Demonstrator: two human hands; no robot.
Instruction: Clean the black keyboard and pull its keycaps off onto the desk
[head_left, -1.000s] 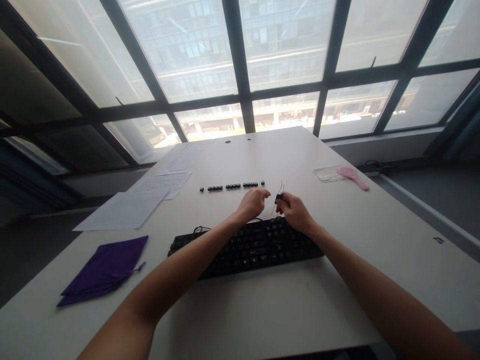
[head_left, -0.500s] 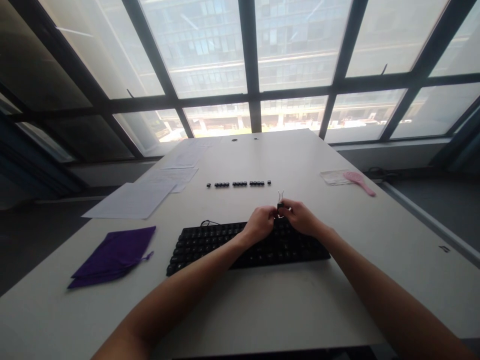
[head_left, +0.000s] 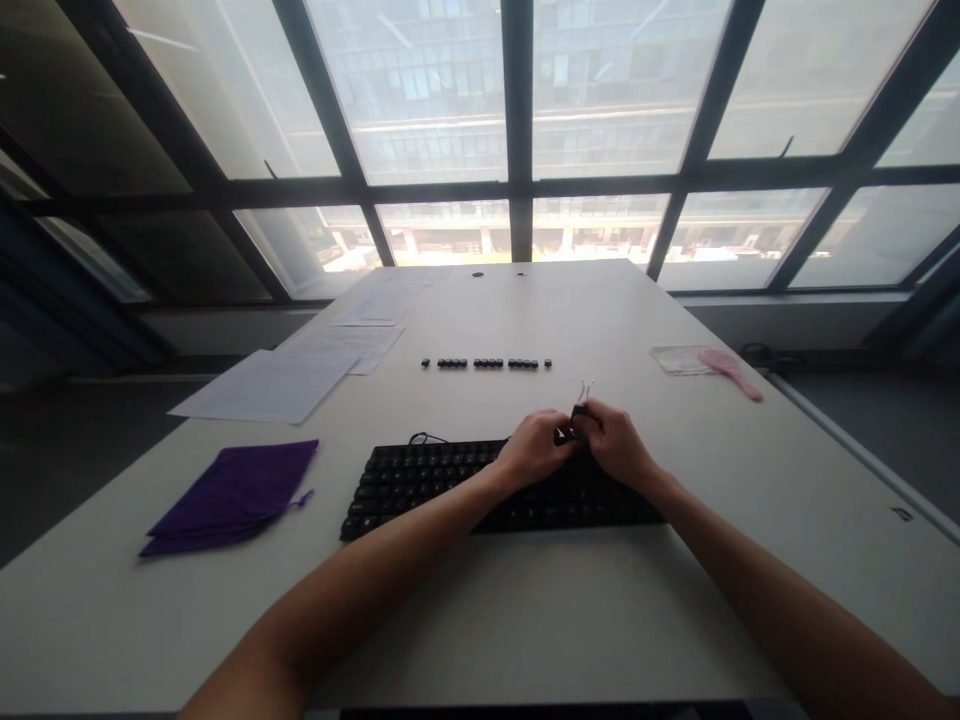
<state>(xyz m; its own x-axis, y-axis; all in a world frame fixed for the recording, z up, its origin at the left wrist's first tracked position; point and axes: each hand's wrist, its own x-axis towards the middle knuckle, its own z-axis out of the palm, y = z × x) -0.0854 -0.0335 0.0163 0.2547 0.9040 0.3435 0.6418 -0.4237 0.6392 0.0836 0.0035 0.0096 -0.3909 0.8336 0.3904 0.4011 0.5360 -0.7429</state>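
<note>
Right hand (head_left: 619, 442) is pinching a small wire tool (head_left: 579, 411) just above the keyboard (head_left: 424, 480), wire ends pointing up. Left hand (head_left: 536, 448) is meeting it with bent fingers; cannot tell what they are gripping. Step in hand seems to be fiddling at the tool's lower end; next move probably calls for steady, light fingertips. Loose keys (head_left: 488, 363) are lying in a broken row beyond, well inside the table's (head_left: 465, 620) far edge. Open surface is running rightward, toward a pink brush (head_left: 729, 372).
</note>
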